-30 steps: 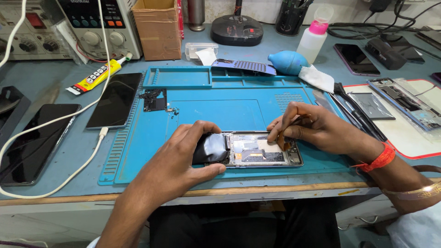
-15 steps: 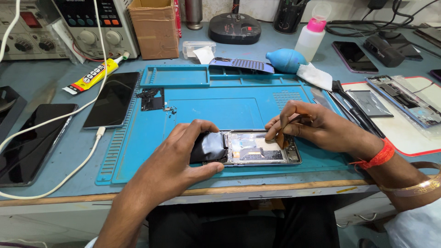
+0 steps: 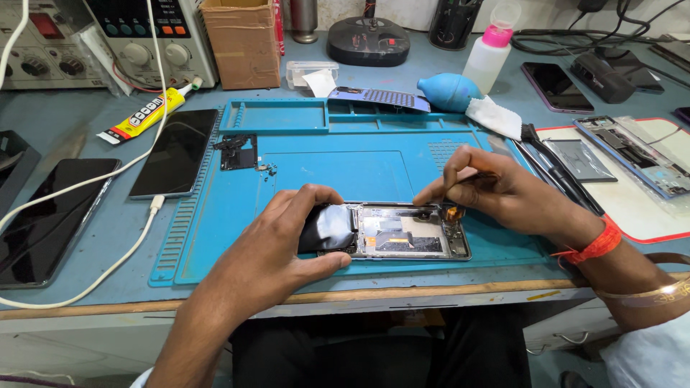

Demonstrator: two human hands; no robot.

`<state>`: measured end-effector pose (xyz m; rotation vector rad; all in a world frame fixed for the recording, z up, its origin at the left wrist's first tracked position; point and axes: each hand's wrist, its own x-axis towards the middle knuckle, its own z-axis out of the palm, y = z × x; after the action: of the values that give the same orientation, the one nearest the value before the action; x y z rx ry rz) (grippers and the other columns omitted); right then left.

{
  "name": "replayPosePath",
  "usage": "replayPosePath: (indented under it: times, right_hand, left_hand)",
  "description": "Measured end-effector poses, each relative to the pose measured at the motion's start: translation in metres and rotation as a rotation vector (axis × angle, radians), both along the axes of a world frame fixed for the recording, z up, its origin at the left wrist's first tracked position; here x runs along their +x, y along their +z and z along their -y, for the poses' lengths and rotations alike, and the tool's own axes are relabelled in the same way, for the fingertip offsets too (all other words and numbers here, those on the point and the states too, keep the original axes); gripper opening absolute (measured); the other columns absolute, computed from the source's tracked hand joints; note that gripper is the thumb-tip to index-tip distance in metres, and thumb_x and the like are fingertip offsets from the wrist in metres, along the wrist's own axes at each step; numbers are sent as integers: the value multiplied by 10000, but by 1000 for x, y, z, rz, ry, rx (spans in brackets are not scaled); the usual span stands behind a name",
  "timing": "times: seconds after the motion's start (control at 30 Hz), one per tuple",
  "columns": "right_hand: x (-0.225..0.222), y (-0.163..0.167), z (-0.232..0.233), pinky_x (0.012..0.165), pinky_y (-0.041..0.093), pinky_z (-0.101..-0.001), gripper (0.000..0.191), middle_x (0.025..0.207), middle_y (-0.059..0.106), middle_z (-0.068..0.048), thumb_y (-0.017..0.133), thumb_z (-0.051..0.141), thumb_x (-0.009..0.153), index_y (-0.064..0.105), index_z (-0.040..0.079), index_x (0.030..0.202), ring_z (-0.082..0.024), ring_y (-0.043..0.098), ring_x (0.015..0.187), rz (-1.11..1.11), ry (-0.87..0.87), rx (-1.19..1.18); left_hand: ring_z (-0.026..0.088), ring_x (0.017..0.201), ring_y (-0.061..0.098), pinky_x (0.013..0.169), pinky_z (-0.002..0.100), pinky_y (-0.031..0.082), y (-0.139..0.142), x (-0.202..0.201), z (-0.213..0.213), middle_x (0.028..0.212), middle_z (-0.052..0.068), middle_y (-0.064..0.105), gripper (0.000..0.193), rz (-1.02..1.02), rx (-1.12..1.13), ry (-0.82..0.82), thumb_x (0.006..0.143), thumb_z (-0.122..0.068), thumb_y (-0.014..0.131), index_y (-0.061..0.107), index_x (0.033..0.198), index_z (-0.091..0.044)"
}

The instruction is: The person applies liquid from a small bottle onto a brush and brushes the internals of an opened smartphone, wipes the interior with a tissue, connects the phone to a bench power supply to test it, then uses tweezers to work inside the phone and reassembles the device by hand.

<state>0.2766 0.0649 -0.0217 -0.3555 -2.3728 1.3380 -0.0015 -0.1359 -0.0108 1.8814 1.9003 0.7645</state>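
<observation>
An opened phone (image 3: 402,231) with its back off lies on the blue work mat (image 3: 338,169), near the front edge. My left hand (image 3: 287,237) grips the phone's left end, thumb under and fingers over a grey battery area. My right hand (image 3: 496,188) pinches a thin dark tool (image 3: 467,178) whose tip touches the phone's upper right corner, beside a small orange part.
Two dark phones (image 3: 176,152) (image 3: 50,215) and a white cable (image 3: 129,237) lie left of the mat. A glue tube (image 3: 147,113), cardboard box (image 3: 244,39), blue air blower (image 3: 449,92), pink-capped bottle (image 3: 489,57) and tweezers (image 3: 557,169) sit around; another opened phone (image 3: 636,154) rests at right.
The view has shifted slightly. My right hand has edged a little left and up along the phone's top right corner; my left hand keeps its grip.
</observation>
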Motion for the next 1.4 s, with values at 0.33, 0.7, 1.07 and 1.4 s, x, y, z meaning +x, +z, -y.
replayPosePath:
  times: [0.33, 0.7, 1.07, 1.4]
  right_hand:
    - [-3, -5, -8, 782, 623, -306, 219, 961, 719, -59, 679, 79, 949, 646, 9, 1154, -156, 738, 844, -124, -268, -166]
    - [-53, 64, -1, 609, 555, -304, 331, 770, 763, -84, 758, 69, 839, 661, 46, 1154, -133, 715, 702, 278, -384, 334]
    - [-148, 61, -36, 782, 584, -413, 500, 934, 790, -117, 853, 302, 756, 674, 92, 1173, -282, 764, 890, 529, -378, 671]
    - [-95, 87, 1, 724, 614, -347, 590, 1063, 651, -96, 832, 143, 823, 569, 117, 1350, -222, 724, 913, 39, -457, 759]
  left_hand:
    - [267, 1181, 604, 954, 421, 508, -1, -2, 2, 1201, 88, 635, 675, 23, 64, -29, 732, -404, 818, 562, 1320, -190]
    - [289, 1215, 578, 974, 415, 490, -5, -7, 1, 1216, 100, 654, 636, 34, 165, -102, 748, -379, 826, 558, 1269, -131]
    - [278, 1219, 577, 993, 423, 483, 2, -7, 3, 1198, 81, 656, 640, 37, 147, -90, 726, -382, 847, 567, 1248, -140]
    - [287, 1227, 571, 1006, 432, 469, 0, -9, 2, 1218, 84, 658, 651, 64, 158, -109, 718, -402, 856, 576, 1242, -135]
